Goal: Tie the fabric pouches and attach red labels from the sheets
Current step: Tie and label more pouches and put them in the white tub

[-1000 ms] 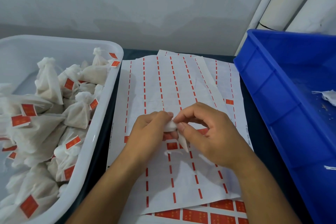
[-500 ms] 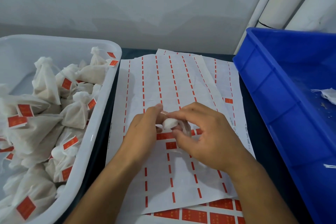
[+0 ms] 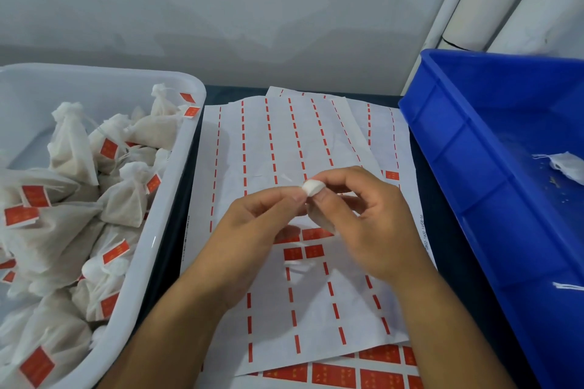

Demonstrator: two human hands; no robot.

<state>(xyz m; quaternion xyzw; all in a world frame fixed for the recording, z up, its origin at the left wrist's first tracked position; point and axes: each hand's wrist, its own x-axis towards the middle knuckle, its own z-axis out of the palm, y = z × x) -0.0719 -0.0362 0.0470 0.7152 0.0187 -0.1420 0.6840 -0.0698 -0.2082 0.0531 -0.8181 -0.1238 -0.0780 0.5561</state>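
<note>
1. My left hand is raised just above the label sheets, thumb and forefinger pinching the left edge of a small white wad of fabric.
2. My right hand meets it from the other side, its fingertips pinching the same wad, the other fingers curled loosely behind.
3. What hangs below the wad is mostly hidden by my right hand; I cannot tell how much of a pouch is there.
4. The top sheet lies flat on the dark table under my hands, mostly stripped, with only thin red dashes running in columns.
5. A few whole red labels remain on that sheet, just below my hands.
6. A fuller sheet pokes out at the near edge, showing a row of red labels.
7. The white tub to my left holds a heap of tied pouches, each with a red tag.
8. The blue bin to my right holds one white pouch near its far side and a bit of white string nearer me.
</note>
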